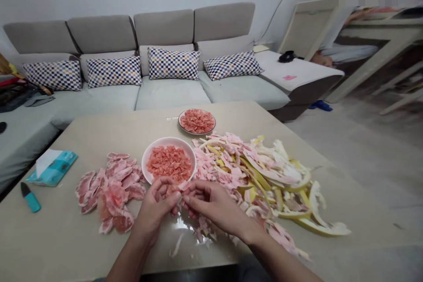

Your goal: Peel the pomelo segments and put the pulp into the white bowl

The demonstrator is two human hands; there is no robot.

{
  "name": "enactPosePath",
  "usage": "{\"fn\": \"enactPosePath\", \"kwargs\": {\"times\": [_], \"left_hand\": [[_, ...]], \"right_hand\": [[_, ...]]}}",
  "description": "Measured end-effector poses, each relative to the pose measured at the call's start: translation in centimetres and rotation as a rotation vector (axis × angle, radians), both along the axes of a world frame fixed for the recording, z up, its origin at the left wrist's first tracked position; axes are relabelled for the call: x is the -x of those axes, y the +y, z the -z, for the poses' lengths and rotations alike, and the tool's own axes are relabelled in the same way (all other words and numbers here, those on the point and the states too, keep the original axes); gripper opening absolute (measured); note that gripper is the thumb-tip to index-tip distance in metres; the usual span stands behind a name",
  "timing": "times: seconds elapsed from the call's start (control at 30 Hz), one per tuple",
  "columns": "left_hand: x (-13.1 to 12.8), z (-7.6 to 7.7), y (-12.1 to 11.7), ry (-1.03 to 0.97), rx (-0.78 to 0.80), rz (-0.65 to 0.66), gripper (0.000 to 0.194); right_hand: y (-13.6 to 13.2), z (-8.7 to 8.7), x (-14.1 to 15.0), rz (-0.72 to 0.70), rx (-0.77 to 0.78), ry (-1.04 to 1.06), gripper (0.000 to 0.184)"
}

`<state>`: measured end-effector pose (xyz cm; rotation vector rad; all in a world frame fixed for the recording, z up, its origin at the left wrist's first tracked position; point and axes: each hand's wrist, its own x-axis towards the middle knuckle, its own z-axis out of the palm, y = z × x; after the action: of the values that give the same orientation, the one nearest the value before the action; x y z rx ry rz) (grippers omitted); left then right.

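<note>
Between my two hands, just in front of a white bowl [144, 165], is a small pomelo segment [180, 186] with pale pink membrane on it. My left hand [161, 200] pinches it from the left, and my right hand [206, 202] pinches the membrane side. Loose red pomelo pulp [170, 161] fills much of the bowl. Left of the bowl lies a pile of pomelo segments [115, 189] in their pink skins. To the right spreads a large heap of peel and membrane scraps [261, 180], yellow, white and pink. My fingers partly hide the piece.
A plate [197, 122] of pulp stands behind the bowl. At the table's left are a tissue pack [57, 169] and a knife [31, 198] with a teal handle. Beyond the table is a grey sofa [165, 92] with checked cushions. Another person sits at the far right.
</note>
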<state>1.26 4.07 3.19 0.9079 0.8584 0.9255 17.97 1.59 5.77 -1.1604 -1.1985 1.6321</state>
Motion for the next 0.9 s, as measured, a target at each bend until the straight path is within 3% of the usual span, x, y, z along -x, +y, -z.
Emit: {"fn": "enactPosePath", "kwargs": {"times": [0.17,0.33,0.43,0.53,0.63,0.7,0.77,0.9], "left_hand": [[0.0,-0.4,0.1,0.004,0.045,-0.066,0.036],[0.7,-0.7,0.5,0.007,0.027,-0.095,0.035],[1.1,-0.4,0.7,0.036,-0.010,0.008,0.039],[1.4,-0.2,0.7,0.077,-0.040,0.149,0.031],[1.8,-0.6,0.7,0.109,-0.036,0.158,0.026],[2.4,-1.0,0.9,0.079,-0.016,0.065,0.027],[3.0,-1.3,1.3,0.032,-0.002,-0.035,0.029],[3.6,-1.5,1.7,-0.004,0.013,-0.126,0.030]], "right_hand": [[0.3,0.0,0.4,-0.071,-0.013,-0.054,0.006],[1.4,-0.1,0.7,-0.067,-0.100,-0.107,0.005],[1.6,-0.1,0.6,-0.124,-0.115,-0.136,0.010],[1.4,-0.4,-0.4,-0.273,-0.048,-0.126,0.009],[1.3,-1.3,-2.1,-0.428,0.033,-0.076,0.007],[1.8,-1.8,-2.9,-0.361,-0.016,-0.056,0.009],[2.7,-2.0,-3.3,-0.185,-0.123,-0.084,0.011],[5.1,-0.5,-2.4,0.055,-0.409,-0.455,0.020]]}}
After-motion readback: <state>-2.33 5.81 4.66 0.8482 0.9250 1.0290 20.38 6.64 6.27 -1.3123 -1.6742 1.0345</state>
